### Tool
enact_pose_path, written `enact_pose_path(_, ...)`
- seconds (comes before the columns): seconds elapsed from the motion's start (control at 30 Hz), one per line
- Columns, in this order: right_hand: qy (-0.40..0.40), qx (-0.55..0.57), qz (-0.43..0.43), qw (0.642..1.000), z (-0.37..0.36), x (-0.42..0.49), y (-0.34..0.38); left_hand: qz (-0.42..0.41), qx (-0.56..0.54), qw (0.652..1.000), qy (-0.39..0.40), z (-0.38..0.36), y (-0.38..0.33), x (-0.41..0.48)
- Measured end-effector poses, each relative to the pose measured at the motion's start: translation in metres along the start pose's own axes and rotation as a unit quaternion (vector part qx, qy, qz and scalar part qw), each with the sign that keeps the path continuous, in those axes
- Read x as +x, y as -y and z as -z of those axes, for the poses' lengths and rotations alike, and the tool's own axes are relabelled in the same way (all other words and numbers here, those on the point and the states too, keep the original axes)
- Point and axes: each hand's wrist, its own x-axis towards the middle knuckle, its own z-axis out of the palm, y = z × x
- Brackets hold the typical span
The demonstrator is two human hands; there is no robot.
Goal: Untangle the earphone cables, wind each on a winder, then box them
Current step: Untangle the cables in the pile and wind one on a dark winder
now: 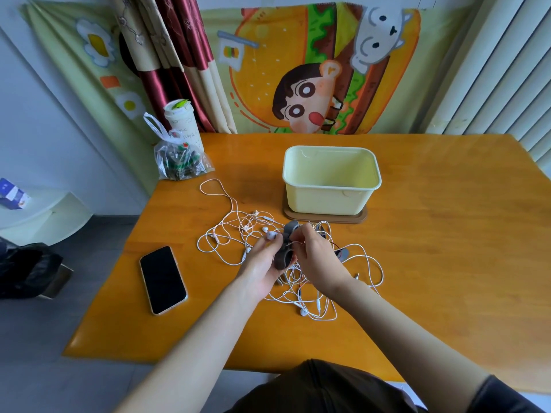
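- Yellow box, open-topped, on brown base, just behind tangled earphone cables on table.
- Left hand grips grey winder, fingertips pinching an earbud.
- Right hand pinches a cable strand at winder.
- Clear bag: dark contents, unidentifiable.

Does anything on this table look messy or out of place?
The white earphone cables lie in a knotted heap across the table, around the left hand gripping a grey winder and the right hand pinching one strand. The phone lies slanted near the table's edge. Nothing spilled.
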Motion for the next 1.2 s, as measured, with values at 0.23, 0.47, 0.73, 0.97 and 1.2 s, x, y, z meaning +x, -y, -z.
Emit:
enact_pose_path(0.23, -0.032, -0.004, 0.009, 0.999, 0.006, 0.001, 0.002, -0.020, 0.003, 1.000, -0.007, 0.004, 0.001, 0.001)
enact_pose_path(0.47, -0.037, -0.039, 0.016, 0.998, 0.009, 0.004, -0.002, -0.014, -0.004, 1.000, -0.013, 0.003, 0.005, 0.002)
enact_pose_path(0.73, -0.046, -0.046, -0.008, 0.998, 0.010, 0.005, -0.004, -0.024, 0.009, 0.999, -0.032, 0.000, 0.004, 0.002)
enact_pose_path(0.97, -0.035, -0.071, 0.015, 0.997, 0.010, 0.002, -0.002, -0.028, 0.019, 0.999, -0.032, 0.003, 0.004, 0.003)
enact_pose_path(1.2, -0.040, -0.067, -0.008, 0.997, 0.011, 0.003, -0.004, -0.030, 0.018, 0.999, -0.022, 0.002, 0.002, 0.002)
